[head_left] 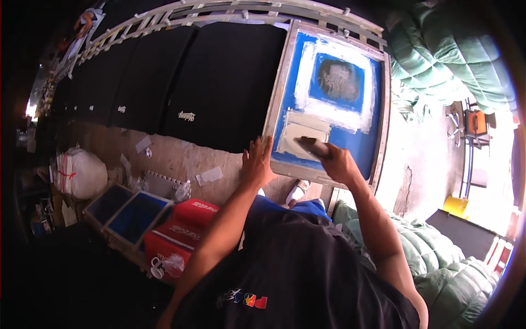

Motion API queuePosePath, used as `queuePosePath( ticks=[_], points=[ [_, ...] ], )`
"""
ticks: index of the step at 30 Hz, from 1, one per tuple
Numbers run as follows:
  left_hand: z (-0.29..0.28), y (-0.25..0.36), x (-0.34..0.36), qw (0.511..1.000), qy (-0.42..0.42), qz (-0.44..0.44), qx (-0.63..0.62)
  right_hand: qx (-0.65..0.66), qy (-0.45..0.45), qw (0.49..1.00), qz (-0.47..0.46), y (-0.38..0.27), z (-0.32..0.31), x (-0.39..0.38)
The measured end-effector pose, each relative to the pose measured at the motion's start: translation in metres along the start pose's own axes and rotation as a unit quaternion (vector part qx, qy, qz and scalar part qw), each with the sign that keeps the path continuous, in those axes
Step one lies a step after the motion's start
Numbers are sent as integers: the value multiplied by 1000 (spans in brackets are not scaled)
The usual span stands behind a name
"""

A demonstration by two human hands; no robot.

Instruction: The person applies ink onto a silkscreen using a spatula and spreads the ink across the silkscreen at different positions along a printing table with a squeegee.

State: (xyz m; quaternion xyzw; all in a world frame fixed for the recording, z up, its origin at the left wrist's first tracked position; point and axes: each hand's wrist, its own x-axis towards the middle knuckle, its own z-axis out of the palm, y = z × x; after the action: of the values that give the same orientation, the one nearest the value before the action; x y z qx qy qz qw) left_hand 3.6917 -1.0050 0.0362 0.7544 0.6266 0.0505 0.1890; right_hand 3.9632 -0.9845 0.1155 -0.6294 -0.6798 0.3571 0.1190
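A wooden-framed printing screen (379,143) with blue mesh lies over the right end of a long table. White tape or paint borders a dark grey design (338,80) in its upper half. Lower down is a pale beige patch (307,122). My right hand (341,165) is closed around a squeegee (314,147), its blade end over the beige patch. By the frame's lower left corner, my left hand (257,164) rests against the wood, fingers stretched and slightly apart. The mesh hides what lies beneath.
Black shirts (224,82) with small white prints lie in a row leftward. Metal rails (263,6) run along the far edge. Red crates (181,233), more blue screens (137,216) and a white sack (82,174) stand at lower left. Green bundles (438,44) are piled at right.
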Motion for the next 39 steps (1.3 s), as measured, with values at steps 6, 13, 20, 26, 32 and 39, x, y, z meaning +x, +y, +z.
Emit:
queuePosePath(
  ticks=[6, 13, 20, 26, 32, 39],
  points=[
    [-3, 0, 1, 1000, -20, -4, 1, -138, 73, 984, -92, -9, 21, 67],
    [-4, -1, -1, 999, -33, -17, -6, -221, 203, 935, -189, 12, 81, 43],
    [-6, -3, -2, 1000, -23, 0, 3, -192, 37, 977, -81, -20, 52, 43],
    [3, -8, -2, 1000, 11, 17, 8, -283, 160, 940, -107, 14, 99, 35],
    [-9, -5, -1, 1000, -19, -4, -8, -192, 133, 964, -131, -18, 83, 19],
    [-2, -10, -1, 1000, 9, 28, 0, -202, 210, 944, -157, -1, 83, 46]
  ],
)
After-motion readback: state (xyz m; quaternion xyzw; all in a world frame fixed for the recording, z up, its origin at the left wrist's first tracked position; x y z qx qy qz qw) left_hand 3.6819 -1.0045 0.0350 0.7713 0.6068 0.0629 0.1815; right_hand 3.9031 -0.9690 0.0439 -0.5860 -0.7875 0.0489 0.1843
